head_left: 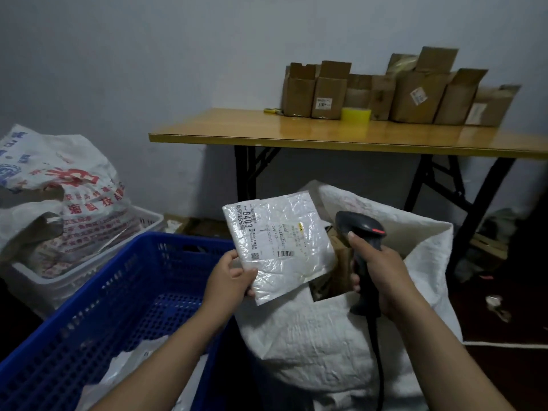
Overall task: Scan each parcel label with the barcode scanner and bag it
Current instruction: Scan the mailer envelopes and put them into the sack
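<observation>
Our left hand point(229, 277) pinches the parcel point(292, 271) by its near-left corner, label point(272, 235) up. It lies just left of the barcode scanner point(360, 229) — gripped in our right hand point(382, 274) — both above the open white bag point(311, 336).

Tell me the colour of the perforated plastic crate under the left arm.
Blue. The crate shows in the head view, the only view here.
</observation>
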